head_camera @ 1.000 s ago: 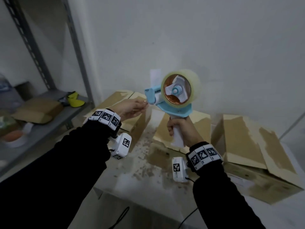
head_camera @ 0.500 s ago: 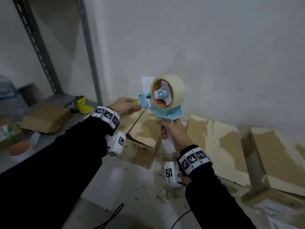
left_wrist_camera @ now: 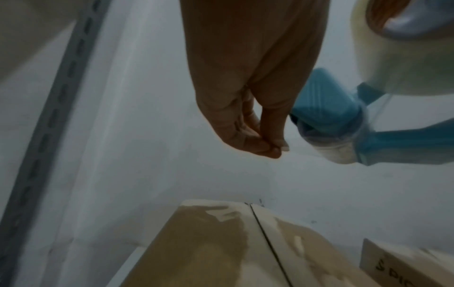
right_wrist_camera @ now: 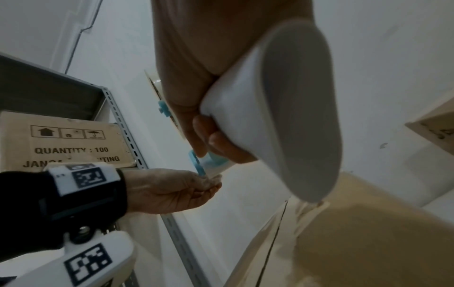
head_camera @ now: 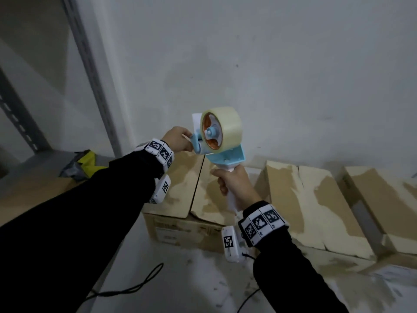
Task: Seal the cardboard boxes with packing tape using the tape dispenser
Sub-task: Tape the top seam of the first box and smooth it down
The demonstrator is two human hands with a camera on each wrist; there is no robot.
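Above cardboard boxes (head_camera: 196, 188), right hand (head_camera: 234, 184) grips dispenser (head_camera: 216, 141); left hand (head_camera: 178, 138) seemingly pinches tape.

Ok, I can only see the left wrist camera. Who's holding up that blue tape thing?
Observer: The right hand grips the tape dispenser by its white handle, upright in the air above a box.
Operator: And how many boxes are there?
Observer: The head view shows at least three cardboard boxes in a row along the wall.
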